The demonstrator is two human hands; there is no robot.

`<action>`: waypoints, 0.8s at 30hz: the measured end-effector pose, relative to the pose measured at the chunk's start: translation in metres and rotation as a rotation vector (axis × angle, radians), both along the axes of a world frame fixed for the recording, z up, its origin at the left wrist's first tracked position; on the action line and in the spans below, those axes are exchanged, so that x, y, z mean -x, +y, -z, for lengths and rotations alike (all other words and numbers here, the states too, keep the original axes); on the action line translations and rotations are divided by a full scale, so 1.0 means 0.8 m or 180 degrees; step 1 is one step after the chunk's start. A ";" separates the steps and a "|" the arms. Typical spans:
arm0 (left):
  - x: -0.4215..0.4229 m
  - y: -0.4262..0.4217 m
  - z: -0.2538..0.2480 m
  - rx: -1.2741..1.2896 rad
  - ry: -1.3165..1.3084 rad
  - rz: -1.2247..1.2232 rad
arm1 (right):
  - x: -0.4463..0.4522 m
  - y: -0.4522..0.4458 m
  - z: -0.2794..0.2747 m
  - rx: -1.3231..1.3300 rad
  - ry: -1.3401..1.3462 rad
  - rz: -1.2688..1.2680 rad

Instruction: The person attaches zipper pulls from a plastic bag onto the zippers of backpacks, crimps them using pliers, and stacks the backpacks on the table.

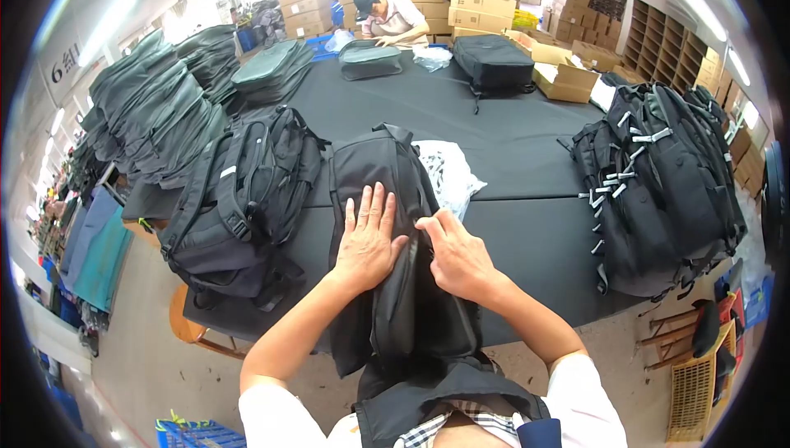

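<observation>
A black backpack [395, 283] lies lengthwise in front of me, over the near edge of the dark table [527, 259]. My left hand [369, 242] rests flat on its upper part, fingers spread. On the backpack's right side, my right hand [454, 257] is closed, with thumb and index finger pinched at the opening's edge; what lies between them is too small to make out. Behind the backpack is a white plastic bag [448, 176]. To its left stands a pile of black backpacks [247, 193].
More black backpacks with white-tipped straps [666, 193] stand at the right. Dark green bags [156, 111] are stacked at the far left. Across the table, a person [395, 20] leans near a green bag [370, 60]. A black bag [494, 61] and open carton [564, 82] lie behind.
</observation>
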State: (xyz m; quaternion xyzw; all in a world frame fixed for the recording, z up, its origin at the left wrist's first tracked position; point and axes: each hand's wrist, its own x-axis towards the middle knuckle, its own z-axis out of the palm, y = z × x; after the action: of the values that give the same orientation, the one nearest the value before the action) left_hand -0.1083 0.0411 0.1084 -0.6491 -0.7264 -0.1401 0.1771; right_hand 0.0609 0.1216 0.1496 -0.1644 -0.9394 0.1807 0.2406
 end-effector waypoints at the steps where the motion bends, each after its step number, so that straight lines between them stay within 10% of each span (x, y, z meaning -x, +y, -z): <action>1: -0.001 0.001 -0.013 0.0097 0.0221 0.0110 | -0.004 0.001 0.001 -0.0117 -0.0027 0.0063; 3: 0.007 0.003 -0.051 0.0430 0.0303 0.0435 | -0.011 -0.001 0.004 -0.0206 -0.0085 0.0162; 6: 0.037 0.031 -0.127 0.0461 -0.1702 0.1094 | -0.013 -0.003 0.002 -0.0620 -0.0254 0.0177; 13: 0.112 0.176 -0.049 -0.0989 0.0854 -0.0103 | -0.002 -0.023 0.011 -0.1105 -0.0048 -0.0007; 16: 0.103 0.187 -0.063 0.0761 -0.0541 -0.0477 | -0.001 -0.010 0.019 -0.1354 -0.0141 0.0157; 24: 0.111 0.213 -0.058 0.0735 -0.0752 -0.0648 | 0.032 0.063 0.020 -0.2435 -0.0033 0.0440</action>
State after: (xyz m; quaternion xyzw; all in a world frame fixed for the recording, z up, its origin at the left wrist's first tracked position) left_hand -0.1973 0.2118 0.1548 -0.5674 -0.8153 -0.1124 0.0283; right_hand 0.0353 0.1722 0.1336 -0.1266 -0.9268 -0.2002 0.2914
